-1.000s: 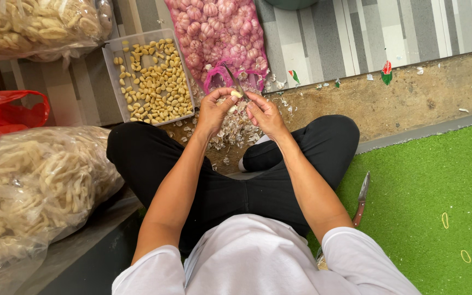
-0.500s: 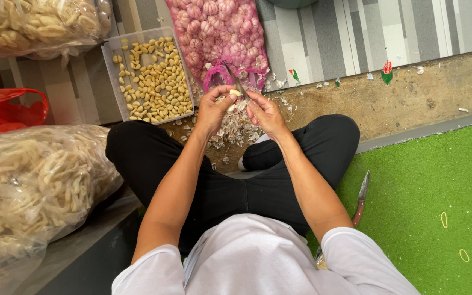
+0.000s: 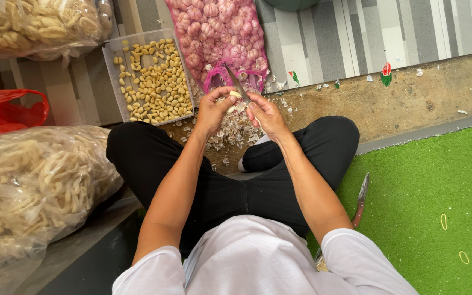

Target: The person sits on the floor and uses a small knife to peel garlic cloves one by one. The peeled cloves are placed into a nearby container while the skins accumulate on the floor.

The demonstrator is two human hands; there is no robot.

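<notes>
Head view: at far left lie a red plastic bag and a large clear sack of pale crackers, with a second such sack at the top corner. Right of them a clear tray of peeled garlic cloves sits on the striped floor mat. The left hand is closed around a garlic clove, pinching it with thumb and fingers. Touching it, the right hand grips a small knife, blade up and against the clove. Below the hands lies a heap of garlic skins; just above, a pink mesh bag of garlic bulbs. Further right, a second knife rests on the green turf beside the person's knee
</notes>
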